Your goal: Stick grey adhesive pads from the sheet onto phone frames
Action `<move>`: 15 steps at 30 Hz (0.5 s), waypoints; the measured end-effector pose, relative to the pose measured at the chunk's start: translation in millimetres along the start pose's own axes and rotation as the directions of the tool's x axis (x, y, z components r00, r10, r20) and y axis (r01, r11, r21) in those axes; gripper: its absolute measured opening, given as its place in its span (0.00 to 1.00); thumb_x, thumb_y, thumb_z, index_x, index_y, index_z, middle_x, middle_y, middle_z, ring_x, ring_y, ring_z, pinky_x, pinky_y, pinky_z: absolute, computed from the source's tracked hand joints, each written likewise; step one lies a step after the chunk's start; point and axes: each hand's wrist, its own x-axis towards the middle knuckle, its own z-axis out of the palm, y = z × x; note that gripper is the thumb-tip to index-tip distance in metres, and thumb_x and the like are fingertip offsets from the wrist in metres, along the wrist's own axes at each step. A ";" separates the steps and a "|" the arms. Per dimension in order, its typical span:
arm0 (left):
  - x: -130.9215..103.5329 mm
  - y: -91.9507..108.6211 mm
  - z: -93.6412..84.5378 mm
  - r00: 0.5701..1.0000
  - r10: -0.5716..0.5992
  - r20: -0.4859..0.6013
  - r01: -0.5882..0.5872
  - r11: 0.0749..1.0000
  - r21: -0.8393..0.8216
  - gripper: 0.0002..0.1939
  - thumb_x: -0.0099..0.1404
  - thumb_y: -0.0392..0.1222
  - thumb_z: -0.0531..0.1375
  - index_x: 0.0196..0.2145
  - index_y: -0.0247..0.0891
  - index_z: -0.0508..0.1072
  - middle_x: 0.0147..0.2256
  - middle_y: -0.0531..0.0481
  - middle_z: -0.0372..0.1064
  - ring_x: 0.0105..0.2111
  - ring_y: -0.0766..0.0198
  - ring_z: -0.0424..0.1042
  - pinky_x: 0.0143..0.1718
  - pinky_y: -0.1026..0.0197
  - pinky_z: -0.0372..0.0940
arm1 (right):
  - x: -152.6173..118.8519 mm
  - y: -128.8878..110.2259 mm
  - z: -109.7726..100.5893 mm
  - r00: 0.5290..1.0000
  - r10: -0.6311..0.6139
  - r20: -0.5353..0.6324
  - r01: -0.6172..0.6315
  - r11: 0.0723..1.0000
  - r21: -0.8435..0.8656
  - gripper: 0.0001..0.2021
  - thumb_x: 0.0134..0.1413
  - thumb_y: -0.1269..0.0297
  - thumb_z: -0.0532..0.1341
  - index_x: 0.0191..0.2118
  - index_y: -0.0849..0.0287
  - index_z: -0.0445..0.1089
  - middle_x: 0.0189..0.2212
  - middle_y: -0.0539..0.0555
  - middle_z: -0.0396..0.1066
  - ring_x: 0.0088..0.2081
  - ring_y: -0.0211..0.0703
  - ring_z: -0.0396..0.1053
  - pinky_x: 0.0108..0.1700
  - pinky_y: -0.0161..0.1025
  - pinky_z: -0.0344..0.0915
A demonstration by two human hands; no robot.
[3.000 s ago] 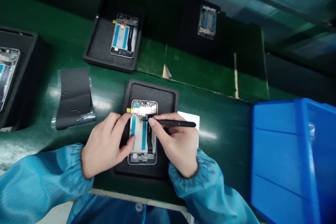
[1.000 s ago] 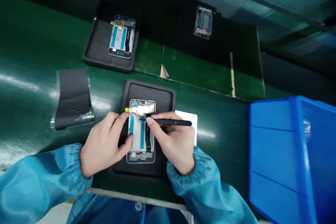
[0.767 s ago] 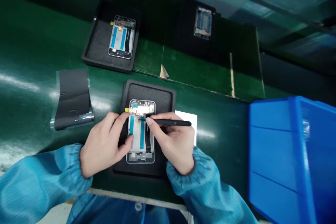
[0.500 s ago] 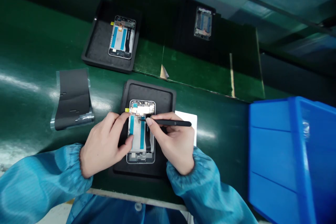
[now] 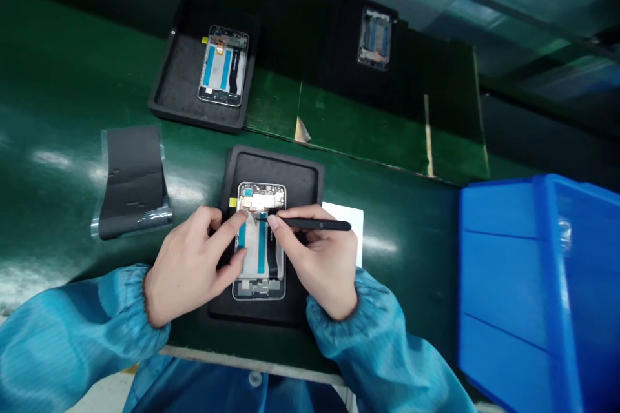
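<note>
An opened smartphone [image 5: 253, 258] lies in a black tray [image 5: 303, 171], its circuit board and two blue strips showing. My left hand [image 5: 194, 264] is at its left side, thumb and index finger apart. The index fingertip touches the phone's inside just below the board; the thumb is on the left edge. My right hand [image 5: 322, 258] grips black tweezers [image 5: 322, 224], which point left. Their tip is over the phone near the left index fingertip, at a small greyish piece I cannot make out clearly. A yellow tab [image 5: 233, 202] sticks out at the phone's upper left.
Another opened phone [image 5: 223, 68] sits in a black tray [image 5: 174, 87] at the back left, and a third phone [image 5: 374, 39] farther back. A dark film sheet [image 5: 133, 171] lies left, a white sheet [image 5: 346, 213] beside my right hand. Right stands a blue bin [image 5: 504, 271].
My left index finger has moved right, from the phone's edge onto its inside near the tweezer tip. The right hand and tweezers have barely moved.
</note>
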 end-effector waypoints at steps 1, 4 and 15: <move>0.2 -0.5 -0.5 1.000 0.019 -0.001 -0.019 1.000 0.016 0.22 0.69 0.46 0.56 0.59 0.39 0.66 0.40 0.46 0.60 0.34 0.59 0.68 0.31 0.58 0.70 | -0.1 0.3 0.0 1.000 0.001 -0.001 -0.001 1.000 -0.001 0.05 0.52 0.65 0.71 0.34 0.57 0.76 0.27 0.50 0.78 0.26 0.40 0.76 0.27 0.34 0.72; 1.4 -0.8 -2.3 0.998 0.064 -0.006 -0.063 0.996 0.061 0.20 0.69 0.45 0.56 0.57 0.39 0.69 0.39 0.46 0.58 0.35 0.58 0.67 0.31 0.57 0.69 | -0.2 0.7 0.1 1.000 0.000 -0.005 0.000 1.000 -0.009 0.05 0.52 0.65 0.71 0.34 0.57 0.76 0.26 0.51 0.78 0.27 0.40 0.76 0.28 0.35 0.73; 4.8 4.0 -8.6 0.995 0.084 0.045 -0.091 0.982 0.166 0.22 0.70 0.46 0.55 0.59 0.38 0.68 0.39 0.44 0.58 0.34 0.57 0.65 0.30 0.57 0.67 | -2.1 2.0 0.2 1.000 -0.024 -0.013 0.024 0.999 -0.036 0.05 0.53 0.65 0.70 0.35 0.57 0.76 0.27 0.50 0.78 0.28 0.40 0.76 0.31 0.36 0.73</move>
